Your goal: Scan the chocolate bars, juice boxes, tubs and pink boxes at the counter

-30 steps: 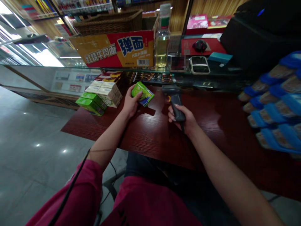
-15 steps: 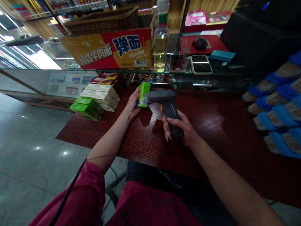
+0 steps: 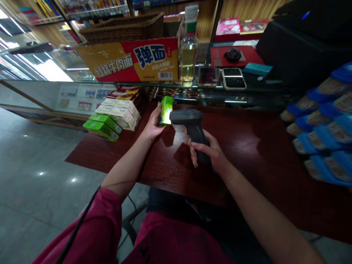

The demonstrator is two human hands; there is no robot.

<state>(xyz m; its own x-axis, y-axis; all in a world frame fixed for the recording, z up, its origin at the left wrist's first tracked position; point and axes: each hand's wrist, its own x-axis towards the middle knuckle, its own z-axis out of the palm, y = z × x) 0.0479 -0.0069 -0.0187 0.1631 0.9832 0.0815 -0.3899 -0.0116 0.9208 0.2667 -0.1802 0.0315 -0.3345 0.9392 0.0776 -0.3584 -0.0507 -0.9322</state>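
Observation:
My left hand [image 3: 154,123] is closed around a small green carton [image 3: 166,110], held upright just above the brown tabletop [image 3: 242,135]. Bright light falls on the carton's right side. In my right hand [image 3: 210,150] is a dark grey handheld barcode scanner [image 3: 189,123], gripped by its handle, its head pointing left at the carton from close by. My fingers partly hide the handle. Left of my left hand stand more green cartons [image 3: 103,126] and white cartons [image 3: 122,112], side by side.
Behind the tabletop, a glass shelf holds a red and yellow noodle box [image 3: 129,60], a bottle of yellowish liquid [image 3: 188,55], a phone [image 3: 233,78] and a black mouse [image 3: 232,55]. Blue-lidded containers [image 3: 324,128] are stacked at right. A wicker basket [image 3: 123,27] sits behind the box.
The scanner's head has shifted slightly left and down, nearer the carton. A bright patch of light now shows on the carton's side. My left hand still holds the carton.

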